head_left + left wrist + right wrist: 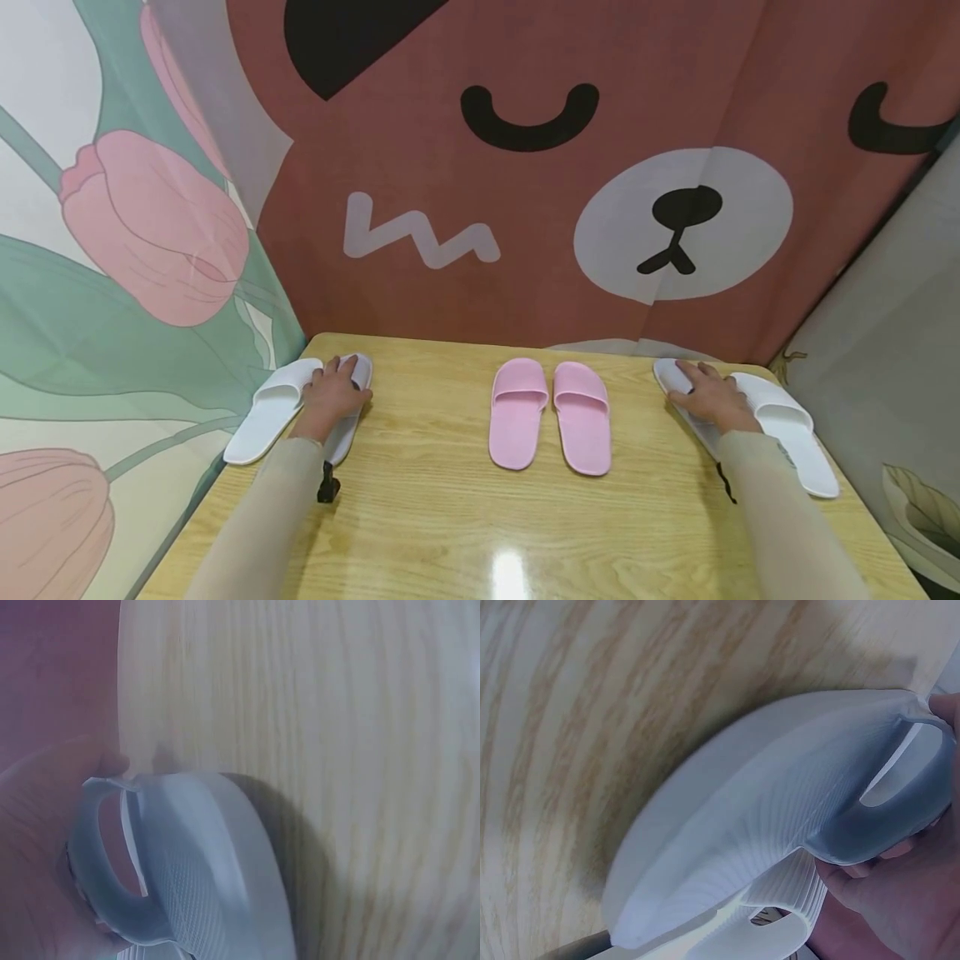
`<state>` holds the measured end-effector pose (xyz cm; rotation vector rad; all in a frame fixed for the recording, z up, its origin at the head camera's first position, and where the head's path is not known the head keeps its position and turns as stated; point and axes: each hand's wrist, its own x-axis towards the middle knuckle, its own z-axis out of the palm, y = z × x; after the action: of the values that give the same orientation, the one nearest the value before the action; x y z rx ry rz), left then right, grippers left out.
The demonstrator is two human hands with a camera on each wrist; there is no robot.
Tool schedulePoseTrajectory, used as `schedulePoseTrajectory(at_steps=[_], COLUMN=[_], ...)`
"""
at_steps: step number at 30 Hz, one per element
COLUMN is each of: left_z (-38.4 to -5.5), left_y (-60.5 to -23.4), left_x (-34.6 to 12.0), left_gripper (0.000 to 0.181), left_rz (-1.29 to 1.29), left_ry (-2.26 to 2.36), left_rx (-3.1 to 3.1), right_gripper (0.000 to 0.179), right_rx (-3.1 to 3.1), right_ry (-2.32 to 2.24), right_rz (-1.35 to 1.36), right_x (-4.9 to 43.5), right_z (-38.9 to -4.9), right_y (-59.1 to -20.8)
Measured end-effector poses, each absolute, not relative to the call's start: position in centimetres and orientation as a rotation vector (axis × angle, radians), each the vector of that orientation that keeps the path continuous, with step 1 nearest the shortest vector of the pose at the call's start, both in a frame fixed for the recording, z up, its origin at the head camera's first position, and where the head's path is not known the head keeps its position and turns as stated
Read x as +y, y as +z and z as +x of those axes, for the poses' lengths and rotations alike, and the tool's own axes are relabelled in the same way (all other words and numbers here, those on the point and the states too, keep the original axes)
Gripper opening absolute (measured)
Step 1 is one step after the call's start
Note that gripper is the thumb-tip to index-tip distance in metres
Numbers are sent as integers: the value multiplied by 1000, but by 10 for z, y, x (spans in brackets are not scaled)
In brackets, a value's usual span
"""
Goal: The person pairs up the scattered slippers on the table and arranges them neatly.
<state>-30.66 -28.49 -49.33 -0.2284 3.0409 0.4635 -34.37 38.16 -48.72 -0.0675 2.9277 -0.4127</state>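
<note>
My left hand (330,396) grips a white slipper (214,862) across its strap, thumb down at the sole's edge in the left wrist view. Its mate, another white slipper (266,421), lies just left of it by the table's left edge. On the far side, my right hand (712,400) holds a white slipper (727,802) over the strap, with the sole tilted in the right wrist view. Right beside that hand lies one more white slipper (787,433). Each hand covers much of the strap it holds in the head view.
Between the hands, a pink slipper (514,433) and its pink mate (587,437) lie side by side, toes toward the back. All rest on a wooden table (420,517). A bear-printed cloth (420,292) hangs behind, with a tulip-printed cloth (157,242) at left.
</note>
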Motion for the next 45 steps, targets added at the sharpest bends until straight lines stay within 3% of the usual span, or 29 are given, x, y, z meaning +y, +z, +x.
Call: schedulePoseTrajectory(at_steps=[45], left_z=[-304], left_y=[-482], left_x=[-281], left_gripper=[87], left_rz=[-217], left_ry=[462], left_rx=[3010], right_gripper=[88], right_rx=[2939], right_ry=[-449], right_rz=[-14], right_x=[386], right_z=[-344], right_y=[-495])
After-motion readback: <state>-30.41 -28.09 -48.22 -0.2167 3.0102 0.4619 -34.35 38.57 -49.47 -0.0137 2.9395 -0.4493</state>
